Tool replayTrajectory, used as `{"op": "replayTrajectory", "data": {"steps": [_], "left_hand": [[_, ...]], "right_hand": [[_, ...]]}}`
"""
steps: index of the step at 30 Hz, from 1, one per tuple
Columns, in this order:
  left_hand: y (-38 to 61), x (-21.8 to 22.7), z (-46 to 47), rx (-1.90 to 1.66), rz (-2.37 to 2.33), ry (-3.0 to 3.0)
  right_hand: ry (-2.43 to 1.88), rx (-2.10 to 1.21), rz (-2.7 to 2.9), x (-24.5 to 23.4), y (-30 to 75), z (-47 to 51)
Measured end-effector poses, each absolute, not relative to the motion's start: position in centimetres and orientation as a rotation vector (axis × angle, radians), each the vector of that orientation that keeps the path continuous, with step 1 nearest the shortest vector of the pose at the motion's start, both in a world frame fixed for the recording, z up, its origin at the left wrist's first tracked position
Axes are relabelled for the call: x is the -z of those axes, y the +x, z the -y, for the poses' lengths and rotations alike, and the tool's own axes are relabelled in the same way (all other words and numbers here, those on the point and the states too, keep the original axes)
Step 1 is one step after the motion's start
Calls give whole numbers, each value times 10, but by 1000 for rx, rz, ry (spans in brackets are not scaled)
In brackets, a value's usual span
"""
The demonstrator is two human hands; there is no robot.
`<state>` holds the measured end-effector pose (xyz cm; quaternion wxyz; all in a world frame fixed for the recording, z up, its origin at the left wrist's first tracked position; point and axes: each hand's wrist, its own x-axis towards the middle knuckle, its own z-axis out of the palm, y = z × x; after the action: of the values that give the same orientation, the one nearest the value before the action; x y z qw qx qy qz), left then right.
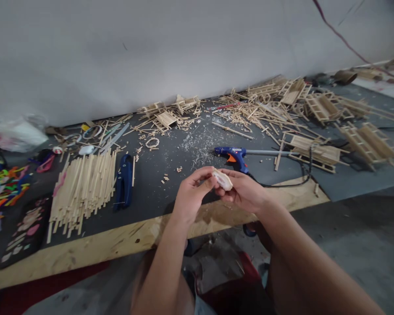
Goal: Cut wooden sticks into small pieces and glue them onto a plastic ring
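Between both hands, just above the table's front edge, is a small pale oval piece (222, 180) with a whitish, glossy middle; its exact kind is unclear. My left hand (197, 191) pinches its left side with thumb and fingers. From the right, my right hand (243, 190) grips the same piece, its fingers curled underneath and partly hidden. Right behind the hands lies a blue glue gun (234, 157) with an orange trigger and a clear glue stick in its back. White glue strands and crumbs (200, 146) are scattered on the dark tabletop beyond.
A bundle of thin wooden sticks (85, 188) and a blue cutter (124, 181) lie to the left, near a dark patterned case (26, 229). Small stick-built models (325, 107) and loose stick pieces (249, 111) fill the back and right. A black cord (292, 183) curls beside the glue gun.
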<state>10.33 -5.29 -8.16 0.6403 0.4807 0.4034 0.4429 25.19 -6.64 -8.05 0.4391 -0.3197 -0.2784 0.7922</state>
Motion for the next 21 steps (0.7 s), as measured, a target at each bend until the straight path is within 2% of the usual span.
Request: {"op": "replayTrajectory", "data": {"steps": [4, 11, 21], "left_hand": [[103, 84, 51, -1054, -907, 1082], [102, 85, 49, -1123, -981, 1030], [103, 77, 54, -1003, -897, 1052]], "right_hand": [[-851, -1952, 723, 83, 252, 63], [-866, -1680, 804, 82, 259, 60], [-987, -1475, 976, 85, 249, 64]]}}
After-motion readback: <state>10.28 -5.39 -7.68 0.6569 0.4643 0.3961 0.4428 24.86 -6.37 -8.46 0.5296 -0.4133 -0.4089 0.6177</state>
